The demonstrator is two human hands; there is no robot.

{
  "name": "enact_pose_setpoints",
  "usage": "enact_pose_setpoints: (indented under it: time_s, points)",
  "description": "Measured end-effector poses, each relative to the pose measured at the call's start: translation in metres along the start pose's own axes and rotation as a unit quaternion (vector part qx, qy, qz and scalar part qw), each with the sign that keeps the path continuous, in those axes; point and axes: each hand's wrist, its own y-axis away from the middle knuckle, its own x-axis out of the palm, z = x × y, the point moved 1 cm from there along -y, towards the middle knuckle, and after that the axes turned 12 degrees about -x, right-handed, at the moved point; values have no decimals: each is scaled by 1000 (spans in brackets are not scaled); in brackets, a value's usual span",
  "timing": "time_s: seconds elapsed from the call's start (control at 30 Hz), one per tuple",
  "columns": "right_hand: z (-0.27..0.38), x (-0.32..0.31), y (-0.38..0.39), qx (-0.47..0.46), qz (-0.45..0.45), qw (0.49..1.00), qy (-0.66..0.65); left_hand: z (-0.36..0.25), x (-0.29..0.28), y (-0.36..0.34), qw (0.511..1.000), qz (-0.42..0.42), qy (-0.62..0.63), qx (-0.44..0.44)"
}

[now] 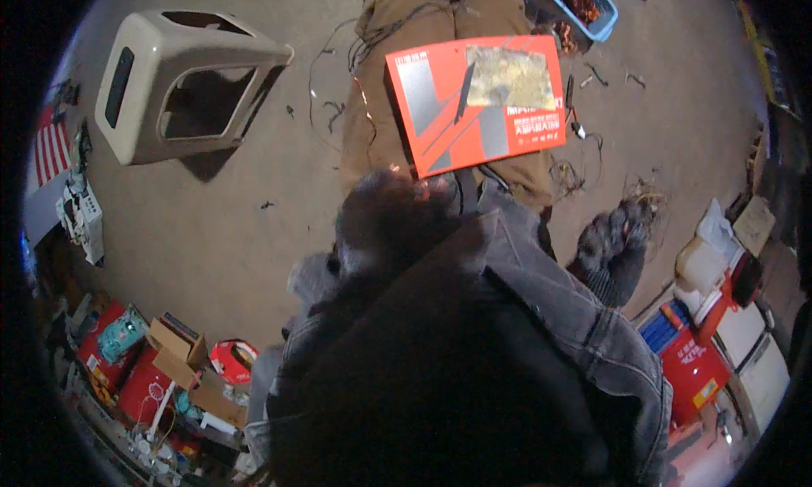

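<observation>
A red printed cardboard box (448,132) lies across my brown-clad thighs (364,123), with a worn yellowish patch (512,82) and a thin dark strip on top. Below its left corner, my left hand (385,216), in a dark glove, is blurred; copper-coloured and reddish bits show at its fingertips, and its finger position is unclear. My right hand (617,242), in a grey glove, is out to the right beside my leg, fingers curled near a tangle of thin wires (651,191); what it holds is unclear. Loose wires (364,98) run over my left leg.
On the floor (279,225) are a cream plastic housing (135,106) at upper left, a blue bin of copper-coloured scrap (599,26), cable scraps (592,77), red containers and cartons (173,356) at lower left, and red and white containers (694,377) at lower right.
</observation>
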Motion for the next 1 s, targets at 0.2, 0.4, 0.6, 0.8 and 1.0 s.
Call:
enact_pose_setpoints:
  time_s: [0.2,0.4,0.6,0.8,1.0]
  points:
    - [40,-27,-57,-68,-68,799,594,22,8,-2,999,-41,-26,-14]
    - [15,-19,-91,-163,31,506,847,13,7,-4,977,-151,-79,125]
    - [-45,48,-73,-156,142,692,690,-25,-9,-18,926,-172,-248,225]
    - [-70,83,-64,105,200,720,657,-26,-9,-28,927,-188,-187,266]
    - [-56,85,-65,111,167,784,587,-24,-15,-31,937,-226,-78,254]
